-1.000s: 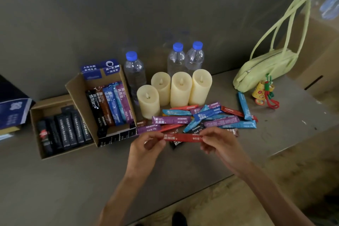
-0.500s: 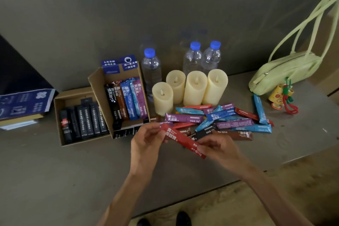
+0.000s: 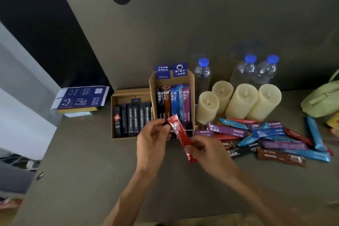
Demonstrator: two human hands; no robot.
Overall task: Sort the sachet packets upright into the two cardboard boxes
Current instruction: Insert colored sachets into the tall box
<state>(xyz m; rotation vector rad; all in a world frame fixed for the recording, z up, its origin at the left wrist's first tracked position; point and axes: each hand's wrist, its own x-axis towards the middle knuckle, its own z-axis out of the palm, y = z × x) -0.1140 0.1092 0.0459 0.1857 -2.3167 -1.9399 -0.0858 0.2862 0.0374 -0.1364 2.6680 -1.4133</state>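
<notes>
A red sachet (image 3: 180,136) is held between both hands, tilted with its top toward the boxes. My left hand (image 3: 153,141) pinches its upper end and my right hand (image 3: 209,154) grips its lower end. Just behind stands the taller cardboard box (image 3: 191,86) with coloured sachets upright in it. To its left is the lower cardboard box (image 3: 113,115) holding several black sachets upright. A loose pile of sachets (image 3: 266,137), purple, blue, red and brown, lies on the table at the right.
Several cream candles (image 3: 242,101) and three water bottles (image 3: 202,75) stand behind the pile. A green handbag (image 3: 322,101) sits at the far right. A stack of blue booklets (image 3: 80,99) lies left of the boxes, near the table's left edge.
The red sachet has turned from lying level to nearly upright and moved left toward the taller box. The view has swung left, so the boxes sit nearer the middle.
</notes>
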